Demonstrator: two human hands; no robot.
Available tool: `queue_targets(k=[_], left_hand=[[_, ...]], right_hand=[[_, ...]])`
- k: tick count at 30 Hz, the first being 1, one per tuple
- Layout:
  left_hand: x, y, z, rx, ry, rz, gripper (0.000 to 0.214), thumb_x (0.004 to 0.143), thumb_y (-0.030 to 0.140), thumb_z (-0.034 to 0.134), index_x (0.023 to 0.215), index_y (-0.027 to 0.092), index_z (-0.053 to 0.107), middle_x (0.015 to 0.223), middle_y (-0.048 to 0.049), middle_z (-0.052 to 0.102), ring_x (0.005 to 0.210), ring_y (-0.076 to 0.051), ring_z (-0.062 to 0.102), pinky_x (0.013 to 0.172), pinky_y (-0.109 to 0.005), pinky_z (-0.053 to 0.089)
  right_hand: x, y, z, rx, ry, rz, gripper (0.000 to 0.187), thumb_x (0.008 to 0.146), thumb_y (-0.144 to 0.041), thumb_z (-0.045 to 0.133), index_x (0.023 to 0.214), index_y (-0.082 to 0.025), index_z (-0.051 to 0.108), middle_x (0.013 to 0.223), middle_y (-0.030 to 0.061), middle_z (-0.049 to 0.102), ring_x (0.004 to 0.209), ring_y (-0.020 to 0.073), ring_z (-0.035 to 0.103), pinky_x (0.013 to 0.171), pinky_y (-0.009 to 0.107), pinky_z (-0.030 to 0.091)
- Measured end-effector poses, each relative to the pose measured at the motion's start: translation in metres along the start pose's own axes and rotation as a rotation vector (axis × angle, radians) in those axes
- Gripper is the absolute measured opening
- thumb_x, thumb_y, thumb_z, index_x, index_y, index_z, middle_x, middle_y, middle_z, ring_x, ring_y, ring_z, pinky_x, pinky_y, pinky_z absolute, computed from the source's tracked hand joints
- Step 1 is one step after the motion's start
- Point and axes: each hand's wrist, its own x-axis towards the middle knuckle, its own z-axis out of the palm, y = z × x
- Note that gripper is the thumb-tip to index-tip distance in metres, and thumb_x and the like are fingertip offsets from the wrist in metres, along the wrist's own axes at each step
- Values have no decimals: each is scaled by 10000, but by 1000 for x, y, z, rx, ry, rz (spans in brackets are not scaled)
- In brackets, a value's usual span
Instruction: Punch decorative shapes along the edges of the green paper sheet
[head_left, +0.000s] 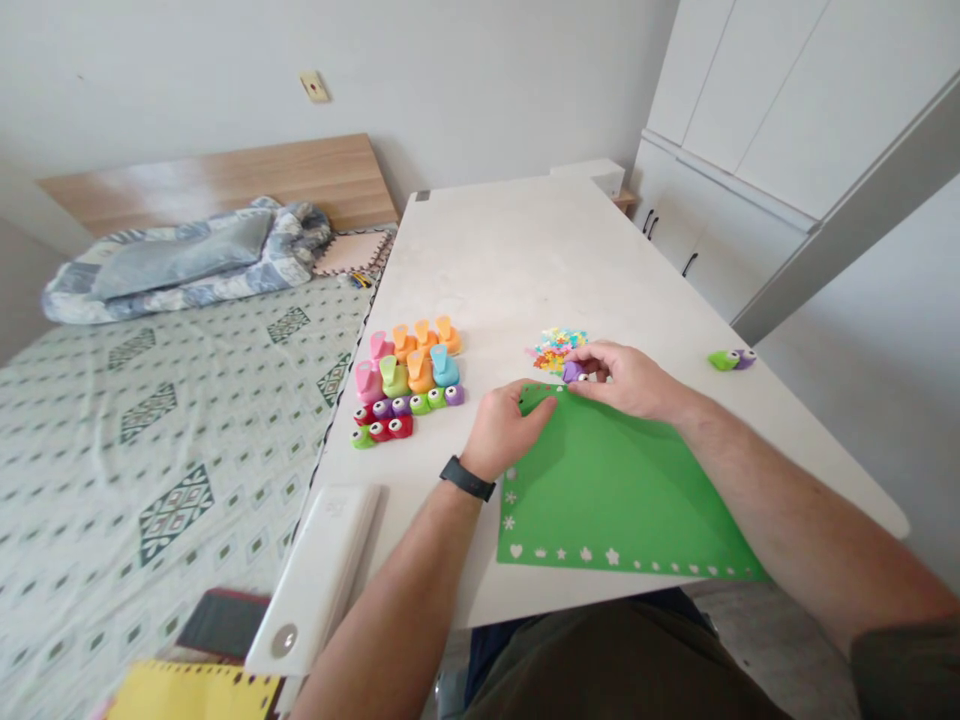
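A green paper sheet (600,480) lies on the table in front of me, with small cut-out shapes such as hearts, stars and flowers along its left and near edges. My left hand (510,428) pinches the sheet by its far left corner, the thumb on top. In my right hand (626,378) is a small purple craft punch (574,372), set at the sheet's far edge just right of my left thumb. Behind the punch lies a heap of colourful paper cut-outs (559,343). Part of the punch is hidden by my fingers.
Several craft punches (418,372), larger and small, stand in rows on the left of the white table (495,250). Two small punches (726,359) sit at the right edge. A long white device (319,570) lies at the near left, by a bed (187,420) with yellow paper (191,692).
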Motion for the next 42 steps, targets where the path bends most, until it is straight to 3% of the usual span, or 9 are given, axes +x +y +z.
queue_targets(k=[8,24,32,42], left_hand=[[-2,-1,1,39,12,17,248,909,379,643,1001,182,763,954,-49,786,858,-200,714,729,-273,539],[-5,4,-2,76,22,28,217,922,361,632,971,189,756,911,-27,779,809,-180,698,717,-265,509],[-5,2,-1,65,14,27,226,926,375,629,984,194,751,913,-29,778,821,-184,702,709,-266,513],[-4,-1,1,68,21,28,231,925,381,632,987,192,751,933,-26,779,840,-184,705,748,-279,512]], right_hand=[[-2,1,1,-59,-19,18,380,798,-389,753,1116,-185,713,962,47,728,708,139,595,666,280,476],[-2,3,0,-72,-44,-23,327,780,-350,763,1062,-200,696,992,44,706,829,172,615,699,286,458],[-5,-3,2,-22,-86,-6,339,812,-331,740,1114,-198,663,986,16,704,691,116,537,690,275,432],[-5,-2,6,-21,-70,-49,380,787,-326,769,1139,-210,682,1041,34,704,843,159,614,760,296,459]])
